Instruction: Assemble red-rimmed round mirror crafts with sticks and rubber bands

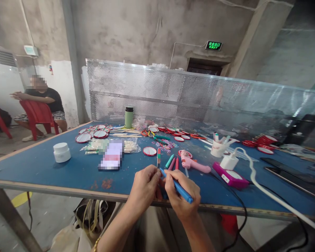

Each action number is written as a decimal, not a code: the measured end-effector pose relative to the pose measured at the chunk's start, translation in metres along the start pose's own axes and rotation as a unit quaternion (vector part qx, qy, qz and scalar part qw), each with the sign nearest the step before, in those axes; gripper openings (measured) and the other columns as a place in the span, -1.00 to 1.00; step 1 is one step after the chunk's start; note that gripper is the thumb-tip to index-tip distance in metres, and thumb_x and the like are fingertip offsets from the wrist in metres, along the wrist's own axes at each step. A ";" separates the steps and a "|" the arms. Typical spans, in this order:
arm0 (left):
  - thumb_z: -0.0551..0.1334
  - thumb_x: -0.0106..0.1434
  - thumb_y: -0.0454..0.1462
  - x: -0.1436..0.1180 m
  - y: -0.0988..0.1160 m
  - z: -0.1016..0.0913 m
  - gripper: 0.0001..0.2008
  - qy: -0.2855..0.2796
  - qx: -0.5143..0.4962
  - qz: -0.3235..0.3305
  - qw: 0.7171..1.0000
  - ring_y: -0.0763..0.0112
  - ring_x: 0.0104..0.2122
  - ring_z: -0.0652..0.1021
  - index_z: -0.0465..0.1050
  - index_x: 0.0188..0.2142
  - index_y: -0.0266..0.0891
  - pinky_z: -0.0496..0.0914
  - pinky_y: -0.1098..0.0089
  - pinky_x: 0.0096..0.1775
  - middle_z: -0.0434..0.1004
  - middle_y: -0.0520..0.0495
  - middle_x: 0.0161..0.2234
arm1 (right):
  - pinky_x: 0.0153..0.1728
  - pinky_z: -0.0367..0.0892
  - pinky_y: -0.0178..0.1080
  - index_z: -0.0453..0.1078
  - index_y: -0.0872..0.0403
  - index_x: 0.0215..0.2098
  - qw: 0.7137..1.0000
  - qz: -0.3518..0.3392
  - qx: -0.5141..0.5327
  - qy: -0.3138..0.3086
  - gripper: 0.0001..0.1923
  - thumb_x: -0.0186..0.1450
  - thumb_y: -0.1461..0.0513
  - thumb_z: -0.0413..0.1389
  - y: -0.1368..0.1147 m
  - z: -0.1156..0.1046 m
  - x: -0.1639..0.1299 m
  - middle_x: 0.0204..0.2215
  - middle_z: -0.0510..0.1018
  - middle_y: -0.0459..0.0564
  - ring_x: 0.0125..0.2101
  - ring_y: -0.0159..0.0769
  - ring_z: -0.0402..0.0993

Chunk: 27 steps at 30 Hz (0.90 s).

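Observation:
My left hand [144, 187] pinches a thin wooden stick [159, 158] upright at the blue table's near edge; the stick carries red and green marks. My right hand [182, 196] grips a blue marker pen [180, 190], its tip close to the stick's lower end. Just beyond the hands lie a teal marker [169, 161] and two pink-red markers [174, 163]. A pink glue gun [193, 163] rests to their right.
On the blue table [42, 168] stand a white jar [61, 152], a green bottle [128, 117], round red-rimmed mirrors [94, 133], a white cup of pens [219, 147] and a magenta device [231, 176] with a white cable. A perforated metal screen backs the table. A person sits on a red chair at far left.

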<state>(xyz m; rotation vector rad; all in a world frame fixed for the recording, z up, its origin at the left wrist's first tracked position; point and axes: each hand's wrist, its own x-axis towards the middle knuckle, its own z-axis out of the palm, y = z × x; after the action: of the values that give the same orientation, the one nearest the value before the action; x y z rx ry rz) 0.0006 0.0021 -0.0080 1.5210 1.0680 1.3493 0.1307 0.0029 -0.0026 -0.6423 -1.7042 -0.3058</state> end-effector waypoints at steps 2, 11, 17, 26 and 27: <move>0.10 0.29 -0.12 0.000 0.001 0.000 -0.70 0.004 -0.001 0.001 1.000 0.50 -0.74 0.41 0.21 -0.52 -0.19 0.21 0.53 -0.68 0.36 0.12 -0.64 | -0.39 0.43 -0.35 0.47 0.08 -0.28 1.000 -0.002 0.008 -0.007 -0.86 0.33 0.36 0.07 0.000 0.000 0.000 -0.47 0.62 -0.06 -0.49 -0.36 0.57; 0.09 0.29 -0.14 0.000 0.002 -0.001 -0.72 0.005 0.006 0.007 1.000 0.50 -0.71 0.43 0.22 -0.52 -0.19 0.22 0.54 -0.66 0.38 0.11 -0.63 | -0.37 0.43 -0.34 0.47 0.08 -0.29 1.000 -0.006 -0.006 -0.002 -0.86 0.32 0.36 0.08 0.000 0.000 -0.001 -0.47 0.62 -0.07 -0.49 -0.36 0.57; 0.11 0.29 -0.13 -0.001 0.000 0.000 -0.71 0.003 -0.007 0.003 1.000 0.49 -0.73 0.42 0.22 -0.52 -0.18 0.22 0.53 -0.67 0.38 0.11 -0.64 | -0.37 0.43 -0.36 0.46 0.08 -0.28 1.000 -0.007 0.005 -0.012 -0.87 0.33 0.37 0.08 0.000 0.000 -0.001 -0.47 0.62 -0.07 -0.48 -0.38 0.58; 0.12 0.29 -0.09 -0.002 0.000 0.000 -0.70 -0.001 -0.013 -0.002 1.000 0.48 -0.74 0.41 0.25 -0.50 -0.18 0.21 0.52 -0.67 0.37 0.12 -0.67 | -0.37 0.46 -0.35 0.49 0.08 -0.26 1.000 0.003 0.011 -0.006 -0.86 0.33 0.34 0.08 -0.001 0.000 0.000 -0.44 0.65 -0.05 -0.47 -0.35 0.60; 0.12 0.29 -0.09 -0.002 0.001 0.000 -0.71 -0.004 -0.016 -0.005 1.000 0.48 -0.74 0.41 0.25 -0.49 -0.18 0.21 0.52 -0.67 0.37 0.11 -0.67 | -0.37 0.46 -0.35 0.49 0.08 -0.26 1.000 0.006 0.012 -0.006 -0.86 0.33 0.34 0.08 0.000 0.000 0.000 -0.43 0.65 -0.04 -0.46 -0.35 0.60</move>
<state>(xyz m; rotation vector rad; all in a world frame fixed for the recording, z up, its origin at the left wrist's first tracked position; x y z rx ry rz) 0.0010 0.0002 -0.0078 1.4948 1.0433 1.3467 0.1303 0.0026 -0.0029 -0.6370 -1.7130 -0.2739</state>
